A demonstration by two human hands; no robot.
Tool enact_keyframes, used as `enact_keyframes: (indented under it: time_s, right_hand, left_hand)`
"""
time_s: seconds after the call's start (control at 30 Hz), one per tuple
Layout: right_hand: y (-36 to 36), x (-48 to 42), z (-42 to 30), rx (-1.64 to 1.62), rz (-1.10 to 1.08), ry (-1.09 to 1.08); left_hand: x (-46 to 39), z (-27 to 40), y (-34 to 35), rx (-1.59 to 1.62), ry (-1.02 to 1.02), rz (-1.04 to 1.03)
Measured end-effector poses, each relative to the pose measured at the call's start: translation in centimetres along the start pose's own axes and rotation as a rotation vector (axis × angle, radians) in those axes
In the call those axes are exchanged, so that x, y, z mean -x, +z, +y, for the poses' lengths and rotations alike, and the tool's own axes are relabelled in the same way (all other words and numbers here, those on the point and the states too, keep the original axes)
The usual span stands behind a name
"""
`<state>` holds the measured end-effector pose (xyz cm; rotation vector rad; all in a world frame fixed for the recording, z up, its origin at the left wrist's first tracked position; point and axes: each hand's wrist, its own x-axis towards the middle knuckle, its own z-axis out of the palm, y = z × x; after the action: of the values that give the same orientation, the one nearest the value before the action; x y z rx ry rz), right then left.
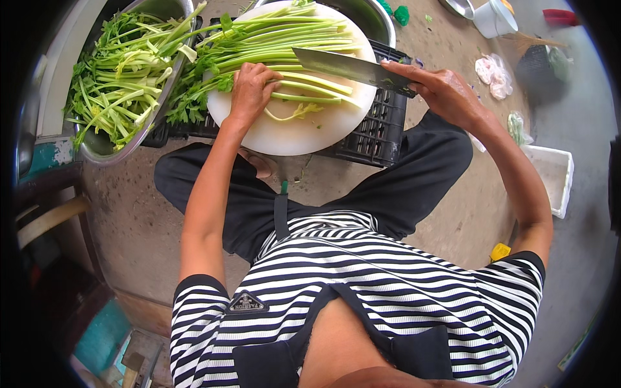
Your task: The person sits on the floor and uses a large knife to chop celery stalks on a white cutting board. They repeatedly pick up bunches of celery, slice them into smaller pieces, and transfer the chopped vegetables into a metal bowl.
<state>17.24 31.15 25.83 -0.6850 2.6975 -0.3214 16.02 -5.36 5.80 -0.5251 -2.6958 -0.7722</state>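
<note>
A round white cutting board [291,138] lies in front of me, bearing a row of celery stalks [291,46] with leafy ends to the left. My left hand [252,89] rests on the nearest stalks, its fingers curled around them. In my right hand [439,87] is a broad-bladed kitchen knife [339,66], its blade lying slantwise over the right part of the stalks; whether it touches them I cannot tell. A thin yellowish celery sprig [293,112] lies on the board nearer to me.
A metal basin [150,128] heaped with leafy celery [121,77] stands at the left. Black plastic crates [383,131] are under the board, with another metal basin [388,24] behind it. Along the right are a white bucket [495,19], plastic bags [494,75] and a white foam box [558,179].
</note>
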Motion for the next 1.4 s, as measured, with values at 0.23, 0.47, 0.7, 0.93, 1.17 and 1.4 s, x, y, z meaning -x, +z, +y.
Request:
enact_keyframes:
  time_s: [0.23, 0.47, 0.7, 0.93, 1.17, 1.4]
  right_hand:
    - [0.9, -2.6, -0.7, 0.082, 0.039, -0.191]
    - [-0.3, -5.1, -3.0, 0.235, -0.03, -0.239]
    - [-0.5, -6.8, -1.2, 0.241, 0.024, -0.399]
    - [-3.6, -9.1, -3.7, 0.602, -0.117, -0.532]
    - [-3.5, -8.7, -1.4, 0.489, -0.127, -0.466]
    - [-4.1, -4.9, 3.9, 0.519, -0.149, -0.335]
  left_hand:
    - [-2.2, -2.5, 0.2, 0.111, 0.007, -0.084]
    - [-0.6, -2.1, 0.6, 0.029, 0.013, 0.013]
    - [0.4, -2.0, 0.8, 0.038, 0.031, 0.082]
    - [0.2, -2.4, 0.6, 0.081, 0.068, 0.071]
    - [0.1, -2.1, 0.6, 0.101, 0.068, 0.092]
    - [0.2, -2.2, 0.2, 0.098, 0.085, 0.054]
